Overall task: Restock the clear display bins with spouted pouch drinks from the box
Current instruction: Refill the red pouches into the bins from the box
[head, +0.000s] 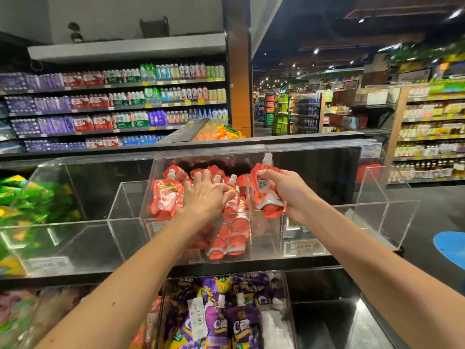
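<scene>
L hand (203, 195): fingers spread flat, pressing down on the red pouches (164, 197) piled in the mid clear bin (146, 197). R hand (286, 191): fingers + thumb curled round the held pouch (266, 195), upright over the bin's right side, spout (268, 158) up. Judging by looks: pouches soft, liquid-filled, film prob. slick, and the body squashes under grip. Best taken at the shoulders just below the spout, or w/ the palm round the middle. Light enough for one hand. Box not in view. Purple pouches (241, 323) fill the bin below.
</scene>
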Available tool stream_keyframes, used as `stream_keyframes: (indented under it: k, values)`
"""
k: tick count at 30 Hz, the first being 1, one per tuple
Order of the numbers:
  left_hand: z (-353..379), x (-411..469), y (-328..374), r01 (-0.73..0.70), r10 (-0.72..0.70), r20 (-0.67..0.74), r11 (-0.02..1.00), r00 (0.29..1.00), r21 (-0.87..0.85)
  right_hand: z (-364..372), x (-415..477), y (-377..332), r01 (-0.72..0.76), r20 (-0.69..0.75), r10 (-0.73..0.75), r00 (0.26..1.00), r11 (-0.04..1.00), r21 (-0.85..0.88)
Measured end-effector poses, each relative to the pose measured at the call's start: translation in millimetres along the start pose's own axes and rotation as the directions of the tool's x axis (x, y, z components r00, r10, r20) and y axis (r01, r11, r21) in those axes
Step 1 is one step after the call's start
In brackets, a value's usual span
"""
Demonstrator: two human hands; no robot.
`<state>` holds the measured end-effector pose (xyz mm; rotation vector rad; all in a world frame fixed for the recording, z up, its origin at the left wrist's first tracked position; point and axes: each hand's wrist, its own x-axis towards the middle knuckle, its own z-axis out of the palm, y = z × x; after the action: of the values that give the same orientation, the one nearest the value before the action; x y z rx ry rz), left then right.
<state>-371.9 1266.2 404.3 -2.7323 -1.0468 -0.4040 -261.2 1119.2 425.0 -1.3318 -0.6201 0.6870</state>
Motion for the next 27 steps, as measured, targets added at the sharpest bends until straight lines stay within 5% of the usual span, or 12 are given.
stream_keyframes:
  k: [3, 5, 8, 11, 16, 22, 27]
  values:
    - [0, -8, -7, -0.07, 0.069, -0.011, 0.995, 0.998, -0.071, 11, -3, 3, -0.012, 0.034, 0.013, 0.999, 1.0, -0.009]
    - [0, -20, -8, -0.226, 0.181, -0.189, 0.941, 0.965, -0.252, 17, -4, 3, -0.018, 0.056, 0.019, 0.998, 1.0, -0.015]
    - [2, -52, -4, -0.394, 0.2, -0.366, 0.699, 0.909, -0.596, 22, -3, -1, -0.008, 0.072, 0.01, 0.997, 1.0, -0.02]
    - [4, -72, -2, -0.467, 0.158, -0.464, 0.556, 0.872, -0.688, 29, 3, -5, -0.011, 0.062, 0.015, 0.998, 0.998, -0.064]
    - [0, -68, -8, -0.604, 0.25, -0.658, 0.698, 0.71, -0.386, 39, 10, -4, -0.151, 0.117, 0.16, 0.98, 0.985, -0.083]
    - [-17, -54, -6, -0.571, 0.268, -0.656, 0.763, 0.706, -0.303, 32, 18, -24, -0.174, 0.208, 0.218, 0.953, 0.962, -0.211]
    - [-31, -18, -13, -0.472, 0.126, -0.593, 0.743, 0.796, -0.475, 19, 33, -49, 0.095, 0.14, -0.007, 0.99, 0.765, -0.636]
